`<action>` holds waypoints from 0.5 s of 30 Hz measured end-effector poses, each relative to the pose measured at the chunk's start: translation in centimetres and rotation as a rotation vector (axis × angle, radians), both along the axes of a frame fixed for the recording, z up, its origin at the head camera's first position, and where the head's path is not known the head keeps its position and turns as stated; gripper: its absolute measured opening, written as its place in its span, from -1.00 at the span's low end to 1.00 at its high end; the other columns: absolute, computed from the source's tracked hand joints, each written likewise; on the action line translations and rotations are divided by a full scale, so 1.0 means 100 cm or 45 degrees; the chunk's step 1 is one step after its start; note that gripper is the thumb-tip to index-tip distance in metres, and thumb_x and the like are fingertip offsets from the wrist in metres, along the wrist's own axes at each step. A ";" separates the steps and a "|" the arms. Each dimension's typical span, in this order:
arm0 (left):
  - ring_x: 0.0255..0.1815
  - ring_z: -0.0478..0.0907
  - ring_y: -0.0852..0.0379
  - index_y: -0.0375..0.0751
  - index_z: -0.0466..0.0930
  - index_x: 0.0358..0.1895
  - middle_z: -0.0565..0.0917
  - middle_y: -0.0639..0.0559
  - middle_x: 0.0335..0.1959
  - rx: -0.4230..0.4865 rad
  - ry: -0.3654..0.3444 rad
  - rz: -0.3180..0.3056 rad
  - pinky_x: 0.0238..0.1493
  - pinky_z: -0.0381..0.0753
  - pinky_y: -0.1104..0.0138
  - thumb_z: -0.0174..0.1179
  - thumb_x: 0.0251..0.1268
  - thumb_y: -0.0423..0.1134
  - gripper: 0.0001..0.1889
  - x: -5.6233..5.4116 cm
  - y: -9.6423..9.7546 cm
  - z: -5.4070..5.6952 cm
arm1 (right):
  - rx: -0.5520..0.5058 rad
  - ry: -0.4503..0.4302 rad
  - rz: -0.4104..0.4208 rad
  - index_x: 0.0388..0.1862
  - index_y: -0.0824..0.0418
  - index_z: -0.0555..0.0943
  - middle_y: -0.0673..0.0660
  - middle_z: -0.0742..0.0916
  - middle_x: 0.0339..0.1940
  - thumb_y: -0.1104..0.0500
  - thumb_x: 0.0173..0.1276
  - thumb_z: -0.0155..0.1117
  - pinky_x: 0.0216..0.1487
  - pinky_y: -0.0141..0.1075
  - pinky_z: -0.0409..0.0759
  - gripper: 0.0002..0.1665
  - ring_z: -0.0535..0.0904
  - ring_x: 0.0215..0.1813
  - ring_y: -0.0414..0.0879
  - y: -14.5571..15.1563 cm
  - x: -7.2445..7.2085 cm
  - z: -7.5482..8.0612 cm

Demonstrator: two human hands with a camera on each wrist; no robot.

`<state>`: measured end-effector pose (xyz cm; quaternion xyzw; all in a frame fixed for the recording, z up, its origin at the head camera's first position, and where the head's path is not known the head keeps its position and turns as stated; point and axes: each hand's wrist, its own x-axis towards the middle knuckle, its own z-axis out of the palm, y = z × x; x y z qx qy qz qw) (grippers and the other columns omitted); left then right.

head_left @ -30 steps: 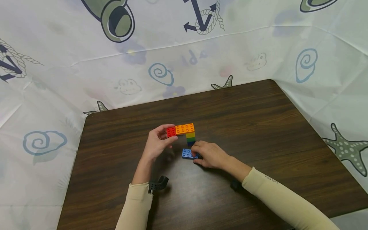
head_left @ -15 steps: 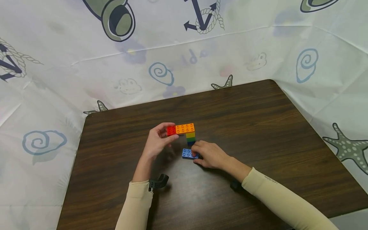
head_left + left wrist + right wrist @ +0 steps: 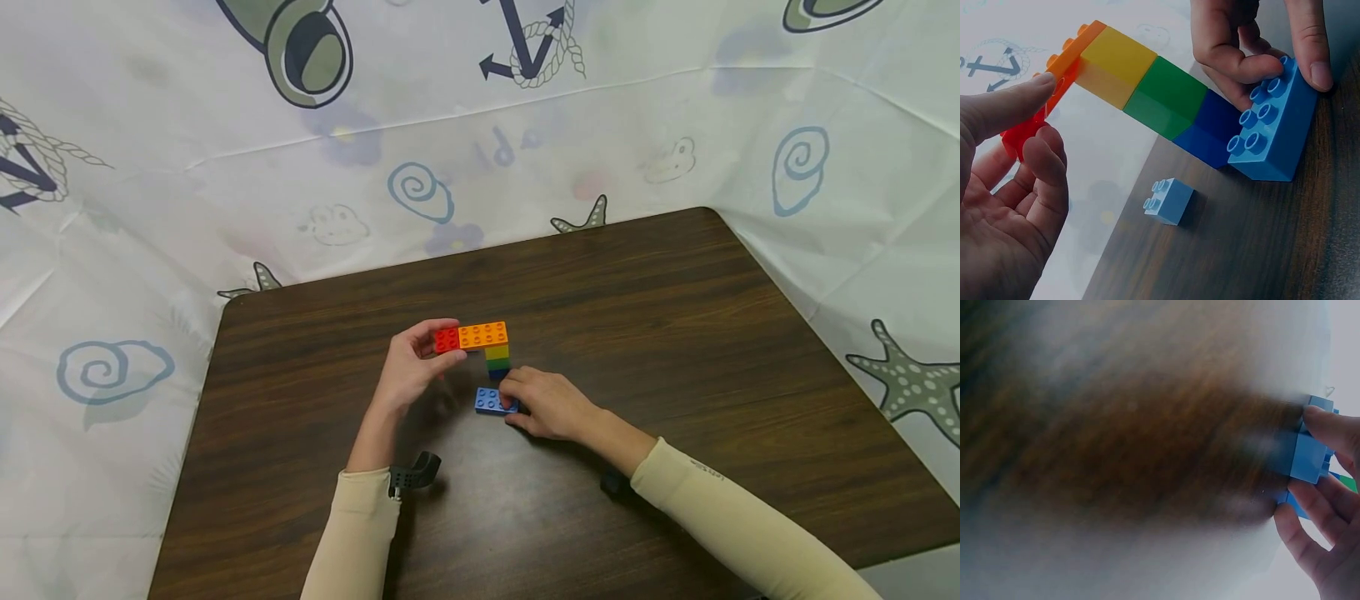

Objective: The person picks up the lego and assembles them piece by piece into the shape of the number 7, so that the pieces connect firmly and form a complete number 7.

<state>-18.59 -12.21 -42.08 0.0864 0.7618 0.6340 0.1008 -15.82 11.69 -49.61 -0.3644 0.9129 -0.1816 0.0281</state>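
Observation:
My left hand (image 3: 408,367) pinches a red toy building brick (image 3: 447,340) between thumb and fingers, at the left end of an orange eight-stud brick (image 3: 483,335). That orange brick tops a stack of yellow (image 3: 1119,65), green (image 3: 1165,97) and dark blue (image 3: 1210,131) bricks and juts out leftward from it. In front of the stack, a lighter blue brick (image 3: 489,401) lies on the table with studs up. My right hand (image 3: 551,404) grips its right end, thumb on the near side and fingers over the studs.
A small light blue brick (image 3: 1171,201) stands on the table beyond the stack in the left wrist view. The dark wood table (image 3: 675,333) ends at the back against a patterned white sheet (image 3: 465,125). Black bands with cameras (image 3: 416,472) sit at the wrists.
My left hand and the red brick have shifted very slightly upward in the head view. My right hand and the lighter blue brick stay in place.

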 end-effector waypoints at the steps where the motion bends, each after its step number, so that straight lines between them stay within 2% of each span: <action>1: -0.21 0.56 -0.05 -0.31 0.55 0.19 0.64 -0.17 -0.03 -0.002 0.004 -0.005 -0.44 0.59 0.33 0.37 0.21 -0.37 -0.54 0.000 0.000 0.000 | -0.001 0.000 -0.001 -0.24 -0.01 0.53 -0.08 0.58 -0.18 -0.03 0.27 0.43 -0.22 -0.35 0.50 -0.75 0.41 -0.20 -0.20 0.000 0.000 0.000; 8: -0.20 0.54 -0.10 -0.27 0.57 0.17 0.63 -0.14 -0.05 -0.038 0.017 -0.036 -0.37 0.62 0.20 0.36 0.22 -0.35 -0.58 -0.002 -0.002 0.000 | -0.011 -0.005 -0.006 -0.25 -0.02 0.53 -0.09 0.59 -0.17 -0.01 0.27 0.43 -0.20 -0.35 0.51 -0.76 0.42 -0.19 -0.20 0.000 0.001 -0.001; 15: -0.18 0.52 -0.11 -0.25 0.57 0.13 0.62 -0.13 -0.07 -0.081 0.035 -0.072 -0.37 0.60 0.16 0.37 0.22 -0.35 -0.60 -0.004 -0.003 0.002 | -0.061 0.004 0.022 -0.27 -0.03 0.54 -0.11 0.58 -0.22 -0.01 0.27 0.43 -0.23 -0.36 0.51 -0.78 0.43 -0.23 -0.23 0.002 0.003 -0.002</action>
